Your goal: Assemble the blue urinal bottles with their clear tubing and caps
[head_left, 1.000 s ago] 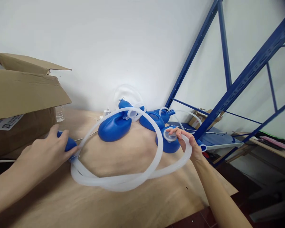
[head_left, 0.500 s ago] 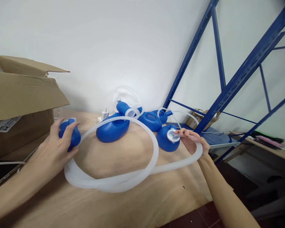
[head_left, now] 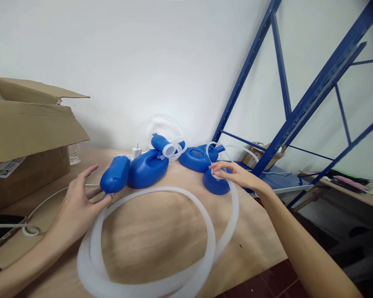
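My left hand [head_left: 82, 200] has its fingers spread beside a small blue plastic funnel-shaped piece [head_left: 114, 174], the thumb close to its lower tip. That piece lies against a blue plastic bottle with a handle [head_left: 149, 169]. A long translucent corrugated hose [head_left: 209, 231] lies coiled on the table between my hands. At the right, my right hand [head_left: 234, 173] is closed with fingertips on the hose's end at the pale cap of another blue bottle [head_left: 214, 184]. The fingers partly hide the cap.
Behind are more blue bottles [head_left: 195, 159] with thin white tubes, and a blue piece with a white rim [head_left: 160, 142]. An open cardboard box [head_left: 34, 132] stands at the left, near a white cable [head_left: 46, 205]. Blue shelving [head_left: 298, 109] rises at the right above the wooden table [head_left: 155, 231].
My left hand has let go of the blue funnel-shaped piece, which now lies farther right on the table. The hose coil has dropped lower, and my right hand has moved left over the bottle's cap.
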Demonstrator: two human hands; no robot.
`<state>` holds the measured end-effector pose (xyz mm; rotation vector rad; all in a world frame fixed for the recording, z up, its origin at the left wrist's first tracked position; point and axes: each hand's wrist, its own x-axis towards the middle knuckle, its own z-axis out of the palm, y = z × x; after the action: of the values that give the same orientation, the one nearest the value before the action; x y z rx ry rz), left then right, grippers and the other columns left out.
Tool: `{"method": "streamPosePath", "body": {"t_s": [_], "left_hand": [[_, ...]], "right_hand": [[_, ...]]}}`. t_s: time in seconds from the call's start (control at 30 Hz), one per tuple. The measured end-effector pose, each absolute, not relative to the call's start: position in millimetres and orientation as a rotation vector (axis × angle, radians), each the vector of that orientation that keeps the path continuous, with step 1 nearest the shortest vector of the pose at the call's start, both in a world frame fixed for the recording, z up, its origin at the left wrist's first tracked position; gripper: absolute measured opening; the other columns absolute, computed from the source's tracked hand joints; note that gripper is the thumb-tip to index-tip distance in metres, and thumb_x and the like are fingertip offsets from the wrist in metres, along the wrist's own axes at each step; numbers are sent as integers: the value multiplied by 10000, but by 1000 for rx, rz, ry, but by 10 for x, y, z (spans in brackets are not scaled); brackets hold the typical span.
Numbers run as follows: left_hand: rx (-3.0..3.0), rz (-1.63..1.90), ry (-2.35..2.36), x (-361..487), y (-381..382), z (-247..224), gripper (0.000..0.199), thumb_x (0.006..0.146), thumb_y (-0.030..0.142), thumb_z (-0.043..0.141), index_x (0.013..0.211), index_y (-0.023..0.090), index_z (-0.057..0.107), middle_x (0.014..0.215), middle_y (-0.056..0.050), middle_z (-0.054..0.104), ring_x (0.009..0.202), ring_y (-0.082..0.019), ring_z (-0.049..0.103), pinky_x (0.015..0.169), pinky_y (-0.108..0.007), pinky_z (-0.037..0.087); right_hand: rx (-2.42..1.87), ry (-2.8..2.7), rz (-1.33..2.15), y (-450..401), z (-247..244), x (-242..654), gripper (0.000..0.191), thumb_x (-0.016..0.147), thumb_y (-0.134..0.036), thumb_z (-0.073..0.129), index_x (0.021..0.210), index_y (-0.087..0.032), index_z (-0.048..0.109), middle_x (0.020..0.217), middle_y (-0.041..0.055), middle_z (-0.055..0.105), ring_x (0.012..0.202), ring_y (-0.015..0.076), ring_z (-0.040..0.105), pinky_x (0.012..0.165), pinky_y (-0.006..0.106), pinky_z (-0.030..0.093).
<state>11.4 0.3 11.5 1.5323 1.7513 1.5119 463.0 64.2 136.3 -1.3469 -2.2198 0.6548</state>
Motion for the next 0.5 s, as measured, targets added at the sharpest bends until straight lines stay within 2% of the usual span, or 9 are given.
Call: {"method": "streamPosePath", "body": {"t_s": [0.1,0.17,0.23,0.3,0.33,0.4,0.43,0.5], "left_hand": [[1463,1579,1750,132,-2,126,1024,638,538,781,1556,313,387,1583,-161,433,932,-326,781,983,-617,581],[1428,1635,1741,149,-4,127,1014,647,546,792,1551,330,386,1587,-147,453,939,-335,780,961,-634,585],[1407,1682,1711,171,-14,123,1027,638,554,809,1547,337,385,1587,-141,466,959,-347,777,929,-628,601],[1405,1716,1679,192,-35,117,1025,635,555,819,1542,340,394,1574,-135,490,960,-340,778,900,-591,623],[1408,1731,1664,200,-49,113,1012,643,554,818,1539,339,401,1564,-132,504,942,-323,781,890,-565,632],[1413,1753,1634,213,-74,105,969,668,545,814,1529,336,421,1546,-120,528,904,-280,783,891,-521,640],[1417,1765,1617,218,-84,101,946,680,538,813,1522,333,434,1541,-115,534,894,-261,781,904,-507,637],[1418,1797,1578,226,-90,93,912,699,526,815,1511,325,451,1544,-110,531,916,-239,772,945,-495,623]], "right_hand": [[-1487,-2399,430,433,1560,4182,456,934,-610,588,1140,-245,767,1290,102,721,1227,341,632,1070,470,447],[-1523,-2599,296,268,1566,3838,542,914,-641,611,1260,-243,733,1240,123,738,1150,356,669,1002,468,490],[-1583,-2644,162,160,1483,3551,785,838,-638,717,1480,-211,573,1145,152,759,1058,377,697,878,452,531],[-1564,-2662,146,146,1367,3391,1031,771,-423,837,1639,-226,316,1040,109,778,969,335,715,783,385,535],[-1529,-2655,179,171,1315,3365,1040,784,-289,813,1658,-253,252,988,71,781,911,292,721,747,345,528],[-1477,-2605,212,254,1246,3399,970,802,-98,695,1650,-301,269,962,31,771,827,222,718,710,293,515],[-1474,-2574,208,298,1228,3442,919,809,-71,658,1631,-308,322,1004,40,765,817,208,717,712,288,517],[-1500,-2520,205,365,1211,3530,791,856,-151,670,1592,-286,413,1142,95,739,869,227,725,757,322,542]]}}
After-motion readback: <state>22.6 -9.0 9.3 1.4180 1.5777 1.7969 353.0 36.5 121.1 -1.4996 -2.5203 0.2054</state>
